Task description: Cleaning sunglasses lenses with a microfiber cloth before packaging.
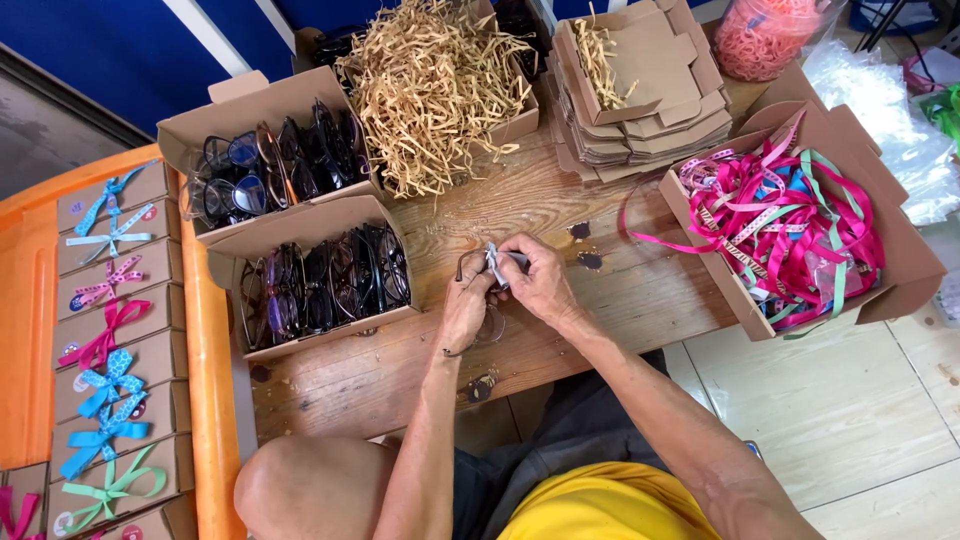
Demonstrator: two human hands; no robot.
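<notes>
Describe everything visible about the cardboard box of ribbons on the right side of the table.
The ribbon box is an open, shallow tray of plain brown cardboard with its flaps folded outward. It sits askew at the right end of the wooden table, its outer part hanging past the edge over the tiled floor. A tangled heap of ribbons, mostly pink with some green, blue and patterned ones, fills it, and a pink strand spills onto the table. Neither hand touches it.
</notes>
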